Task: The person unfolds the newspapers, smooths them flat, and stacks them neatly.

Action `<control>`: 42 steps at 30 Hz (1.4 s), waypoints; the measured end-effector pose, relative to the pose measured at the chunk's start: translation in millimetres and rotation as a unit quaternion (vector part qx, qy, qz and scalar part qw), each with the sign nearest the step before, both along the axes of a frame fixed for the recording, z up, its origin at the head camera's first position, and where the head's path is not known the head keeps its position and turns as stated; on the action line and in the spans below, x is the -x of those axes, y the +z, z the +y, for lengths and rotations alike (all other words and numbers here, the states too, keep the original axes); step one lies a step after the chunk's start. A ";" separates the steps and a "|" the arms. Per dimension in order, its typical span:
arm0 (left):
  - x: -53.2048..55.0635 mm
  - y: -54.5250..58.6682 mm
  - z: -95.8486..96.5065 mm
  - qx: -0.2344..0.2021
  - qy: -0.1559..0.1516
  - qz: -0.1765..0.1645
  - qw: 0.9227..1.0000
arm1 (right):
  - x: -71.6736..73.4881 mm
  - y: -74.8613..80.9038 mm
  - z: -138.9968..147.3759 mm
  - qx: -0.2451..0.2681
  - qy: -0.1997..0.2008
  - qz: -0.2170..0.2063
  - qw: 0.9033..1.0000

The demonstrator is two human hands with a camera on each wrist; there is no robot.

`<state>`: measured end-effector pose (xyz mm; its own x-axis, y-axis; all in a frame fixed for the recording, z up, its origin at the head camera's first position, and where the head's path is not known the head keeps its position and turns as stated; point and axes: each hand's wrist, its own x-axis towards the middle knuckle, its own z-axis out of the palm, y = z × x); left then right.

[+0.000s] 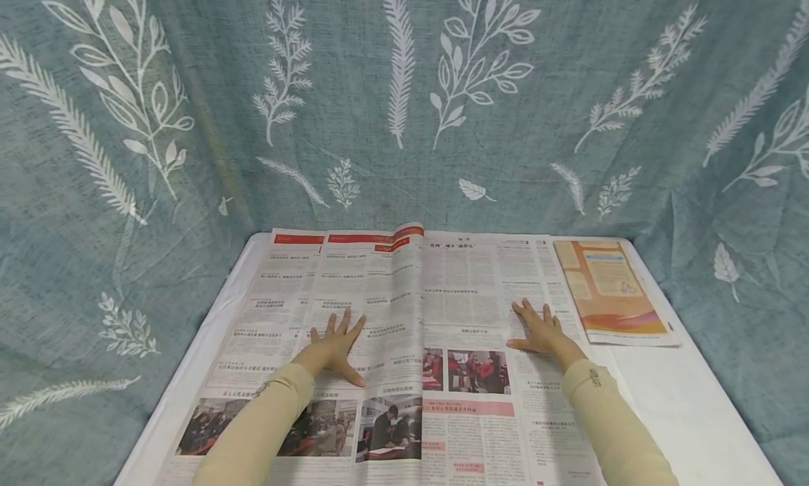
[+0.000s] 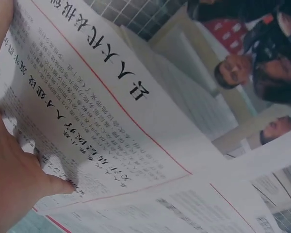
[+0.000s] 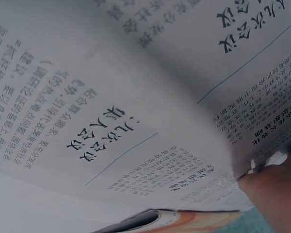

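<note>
An open newspaper (image 1: pixel 464 282) covers most of the white table, its left pages lying in overlapping layers with a raised, curled fold near the middle. My left hand (image 1: pixel 333 347) rests on the left page with its fingers spread apart. In the left wrist view the thumb and part of the left hand (image 2: pixel 14 179) touch the printed sheet. On the right page lies my right hand (image 1: pixel 542 333), fingers also spread. The right wrist view shows the right hand (image 3: pixel 276 189) against the paper at the lower right; most of its fingers are hidden there.
A folded orange and tan printed paper (image 1: pixel 622 300) lies right of the newspaper. White table surface (image 1: pixel 682 395) shows along the right side. Teal cloth (image 1: pixel 379 184) with white leaf patterns hangs behind and on both sides.
</note>
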<state>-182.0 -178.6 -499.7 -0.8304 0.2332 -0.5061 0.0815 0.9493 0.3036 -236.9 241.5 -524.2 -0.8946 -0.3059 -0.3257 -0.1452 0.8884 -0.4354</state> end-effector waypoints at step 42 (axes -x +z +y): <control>-9.6 24.9 -75.3 0.033 0.082 -0.029 0.996 | -8.1 11.0 35.1 -0.036 -0.006 -0.027 0.999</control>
<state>-172.3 -253.9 -474.8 -0.8240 0.0612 -0.5633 -0.0926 0.9663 0.2403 -228.8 276.6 -513.2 -0.8785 -0.2697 -0.3944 -0.1130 0.9193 -0.3770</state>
